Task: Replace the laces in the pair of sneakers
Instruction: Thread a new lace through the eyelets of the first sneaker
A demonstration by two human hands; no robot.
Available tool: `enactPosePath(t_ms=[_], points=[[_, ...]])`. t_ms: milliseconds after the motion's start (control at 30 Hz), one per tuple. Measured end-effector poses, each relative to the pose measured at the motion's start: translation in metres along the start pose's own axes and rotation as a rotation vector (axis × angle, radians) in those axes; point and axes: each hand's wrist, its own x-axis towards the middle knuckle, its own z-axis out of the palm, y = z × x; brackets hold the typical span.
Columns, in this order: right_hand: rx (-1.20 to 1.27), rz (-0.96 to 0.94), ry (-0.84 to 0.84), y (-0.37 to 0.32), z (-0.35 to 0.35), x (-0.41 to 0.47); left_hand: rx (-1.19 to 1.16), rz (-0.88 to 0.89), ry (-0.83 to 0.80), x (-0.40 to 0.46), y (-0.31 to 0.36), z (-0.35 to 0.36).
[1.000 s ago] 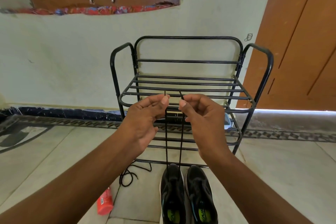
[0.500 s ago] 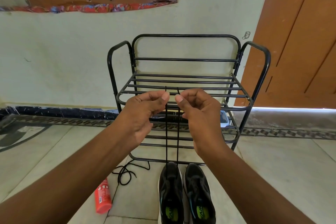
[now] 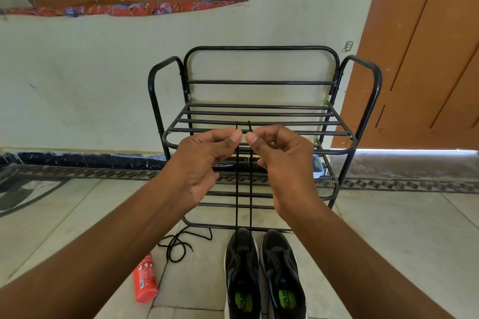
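While taut, thin black lace, pinched by left hand, right hand.

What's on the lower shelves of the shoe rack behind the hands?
On the shoe rack, a pale container pokes out past the right hand. The hands cover the shelf middle, so nothing more can be told.
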Motion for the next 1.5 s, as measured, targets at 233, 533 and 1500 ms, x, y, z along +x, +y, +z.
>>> enactPosePath(t_ms=[233,533,1500], points=[[-0.039,-0.018,-0.008,0.005,-0.005,0.004,0.028,0.008,0.015,0.006,-0.005,-0.003],[-0.195,-0.027,-0.079,0.05,-0.028,0.019,0.245,0.106,-0.024,0.043,-0.042,-0.041],[-0.877,0.337,-0.486,0.297,-0.075,-0.045,0.972,-0.206,0.169,0.046,-0.322,-0.084]])
